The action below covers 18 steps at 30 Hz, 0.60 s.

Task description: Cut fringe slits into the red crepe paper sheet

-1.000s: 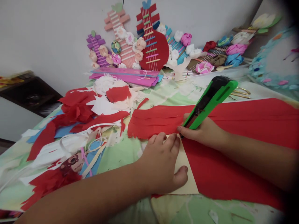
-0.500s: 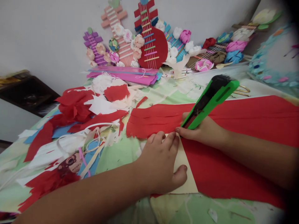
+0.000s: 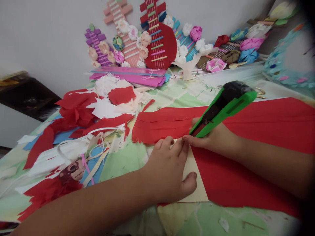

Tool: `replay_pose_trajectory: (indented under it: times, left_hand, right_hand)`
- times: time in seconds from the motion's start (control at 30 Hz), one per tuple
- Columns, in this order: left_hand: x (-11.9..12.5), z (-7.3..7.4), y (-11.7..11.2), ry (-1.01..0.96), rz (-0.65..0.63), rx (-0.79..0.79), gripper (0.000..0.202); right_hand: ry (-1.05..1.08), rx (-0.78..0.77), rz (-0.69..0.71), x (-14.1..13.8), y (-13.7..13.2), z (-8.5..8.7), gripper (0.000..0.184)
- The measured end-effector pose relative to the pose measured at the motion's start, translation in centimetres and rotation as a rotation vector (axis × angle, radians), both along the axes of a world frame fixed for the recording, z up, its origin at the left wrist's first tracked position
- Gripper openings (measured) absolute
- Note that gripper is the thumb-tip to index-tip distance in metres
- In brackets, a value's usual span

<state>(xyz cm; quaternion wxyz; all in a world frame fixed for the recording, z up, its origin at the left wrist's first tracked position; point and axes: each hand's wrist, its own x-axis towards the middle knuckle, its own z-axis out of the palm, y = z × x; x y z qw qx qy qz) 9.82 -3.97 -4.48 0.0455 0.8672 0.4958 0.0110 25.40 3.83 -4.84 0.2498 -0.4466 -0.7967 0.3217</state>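
My right hand [image 3: 216, 141] is closed round a green and black utility knife [image 3: 222, 108], its tip down on a large red paper sheet [image 3: 246, 164]. My left hand [image 3: 169, 170] lies flat with fingers stretched out, pressing a cream card template [image 3: 194, 183] onto the red sheet. The fingertips of both hands nearly touch at the card's upper edge. The left part of the red sheet [image 3: 159, 126] shows several parallel slits.
Red, white and blue paper scraps [image 3: 76, 121] cover the left of the green-patterned table [image 3: 197, 219]. Paper guitars with paper flowers [image 3: 157, 39] lean on the wall behind. Pink paper strips [image 3: 133, 77] lie before them. Gold scissors [image 3: 259, 91] sit behind the knife.
The view has drifted slightly. Both hands have stayed in place on the card and red sheet, with the knife held at nearly the same spot.
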Motion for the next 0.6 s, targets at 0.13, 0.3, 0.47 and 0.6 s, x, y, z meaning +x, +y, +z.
replay_pose_trajectory:
  times: [0.13, 0.3, 0.47, 0.6]
  left_hand:
    - [-0.08, -0.03, -0.16, 0.007, -0.004, 0.002, 0.068]
    - [-0.12, -0.14, -0.18, 0.023, -0.009, 0.01, 0.068]
    - [-0.1, -0.29, -0.1, 0.056, -0.007, 0.016, 0.068]
    - [-0.18, -0.4, -0.08, 0.056, -0.012, 0.026, 0.07]
  right_hand:
    - [0.034, -0.004, -0.031, 0.04, 0.32, -0.26, 0.034]
    - [0.071, 0.001, -0.037, 0.08, 0.62, -0.2, 0.033]
    - [0.131, -0.103, -0.042, 0.34, 0.68, -0.14, 0.038]
    - [0.124, -0.158, 0.019, 0.43, 0.58, -0.19, 0.035]
